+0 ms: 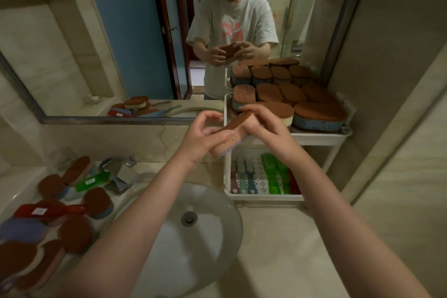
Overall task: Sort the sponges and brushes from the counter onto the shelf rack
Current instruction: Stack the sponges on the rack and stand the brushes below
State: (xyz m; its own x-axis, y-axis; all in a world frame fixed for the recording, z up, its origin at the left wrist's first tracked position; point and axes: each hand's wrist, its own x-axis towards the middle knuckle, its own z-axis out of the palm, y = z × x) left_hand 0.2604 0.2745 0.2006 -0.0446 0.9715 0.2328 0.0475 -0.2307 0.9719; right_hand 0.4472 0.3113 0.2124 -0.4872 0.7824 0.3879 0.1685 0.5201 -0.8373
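Note:
Both hands hold one pink sponge with a brown scouring top (pixel 235 123) above the sink, just left of the white shelf rack (pixel 321 135). My left hand (pixel 205 138) grips its lower end; my right hand (pixel 263 123) pinches its upper end. The rack's top tier is packed with brown-topped sponges (pixel 316 110). Its lower tray (pixel 263 197) holds several small brushes (pixel 242 179) and green brushes (pixel 277 176). More sponges (pixel 98 202), a red brush (pixel 48 210) and a green brush (pixel 90 181) lie on the counter at left.
A round glass sink (pixel 212 220) sits below my arms, with a chrome faucet (pixel 121 172) behind it. A large mirror (pixel 135 43) covers the wall ahead and reflects a person. A tiled wall (pixel 399 104) stands right of the rack.

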